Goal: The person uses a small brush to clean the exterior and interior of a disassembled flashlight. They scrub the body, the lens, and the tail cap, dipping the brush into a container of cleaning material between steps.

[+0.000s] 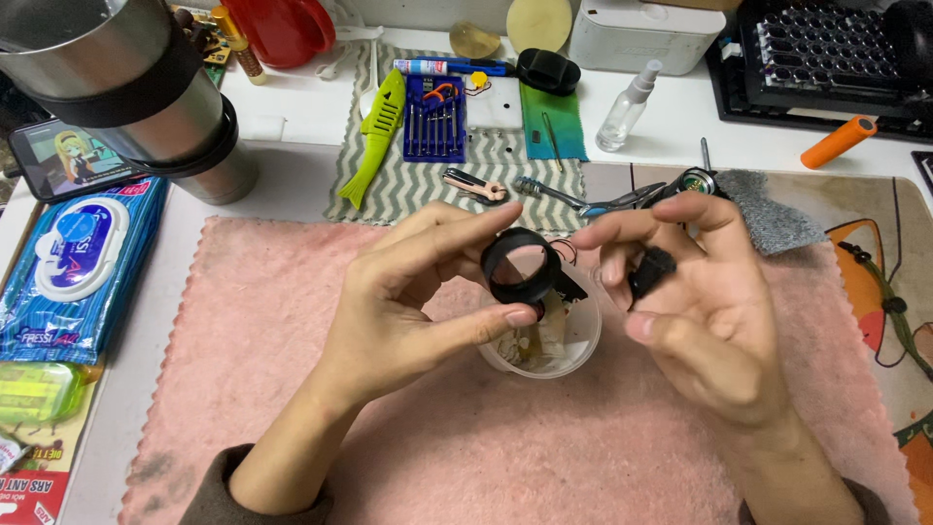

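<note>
My left hand [413, 292] pinches a black ring with a clear round lens [522, 265] between thumb and fingers, held above a small clear plastic cup [583, 340]. My right hand [705, 301] holds a small black part [649, 270] against its fingers, close to the ring's right side. Thin wires run between the ring and the black part. The cup stands on a pink towel [292, 389] and has pale bits inside; what they are is unclear.
Behind the hands lie a precision screwdriver set [433, 122], a green fish-shaped item [379, 131], tweezers [622, 202], a spray bottle [624, 107] and an orange handle [838, 142]. A steel tumbler [126, 87], a phone [68, 160] and a wet-wipe pack [73, 267] are at left.
</note>
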